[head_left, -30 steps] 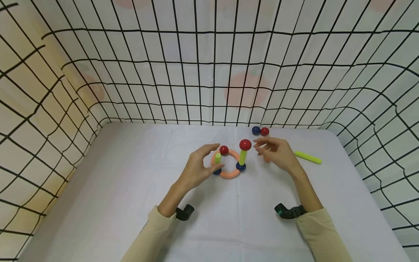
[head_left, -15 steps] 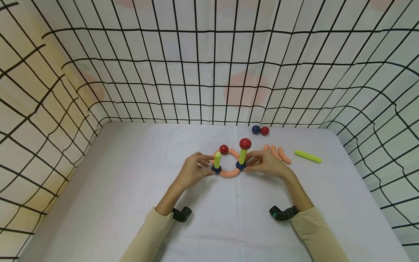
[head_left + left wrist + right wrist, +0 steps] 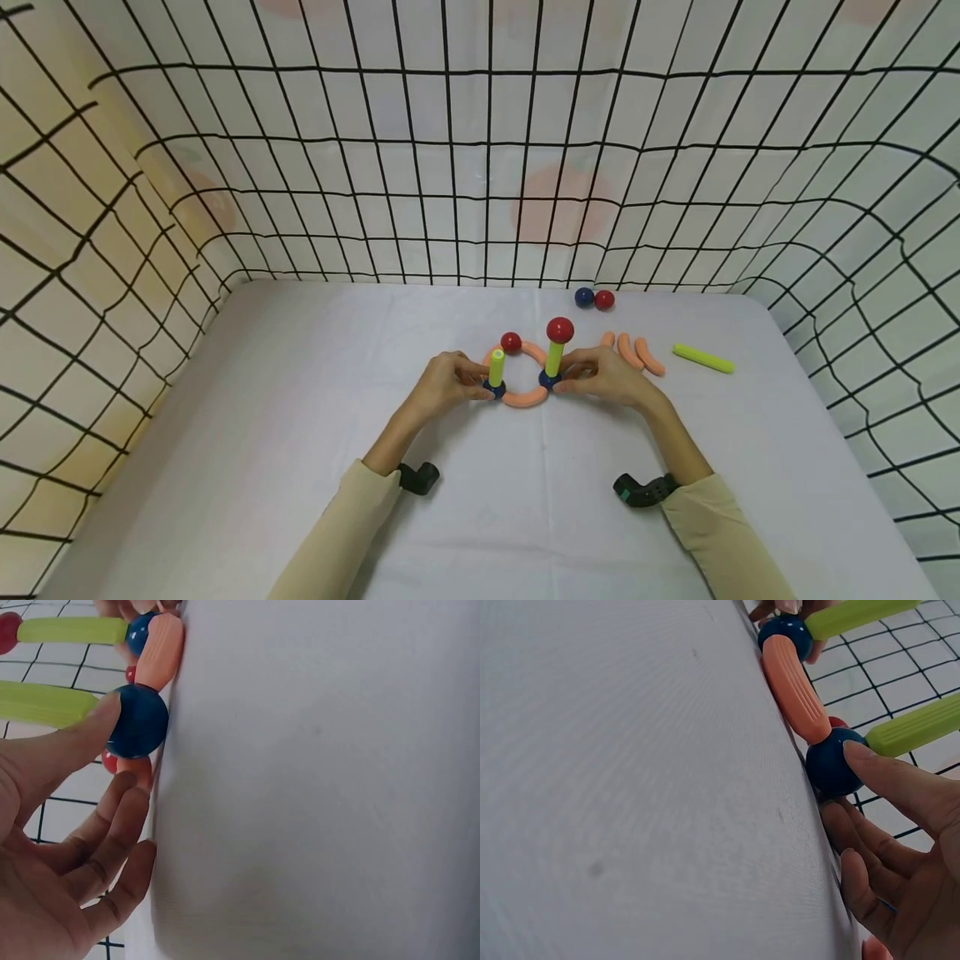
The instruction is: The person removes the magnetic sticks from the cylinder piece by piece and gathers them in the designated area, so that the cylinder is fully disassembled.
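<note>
A ring of curved orange rods (image 3: 525,399) joined by balls lies on the white table. My left hand (image 3: 447,379) pinches the ring's left blue ball (image 3: 139,724), thumb on its near side and fingers behind. The right blue ball (image 3: 832,765) is pinched by my right hand (image 3: 607,375), its thumb pressed on the surface. From the left ball rises a green rod (image 3: 497,367) with a bare top. Another green rod (image 3: 554,358) stands on the right ball, topped by a red ball (image 3: 560,330). A second red ball (image 3: 511,342) sits at the ring's back.
Behind the ring lie a loose blue ball (image 3: 584,297) and a loose red ball (image 3: 604,299). Three curved orange pieces (image 3: 630,352) and a green rod (image 3: 703,358) are to the right. Black wire grid (image 3: 491,145) encloses the back and sides of the table (image 3: 300,375).
My right hand has come left and down from beside the upper red ball to the right blue ball. The left hand's fingers have closed in on the left blue ball.
</note>
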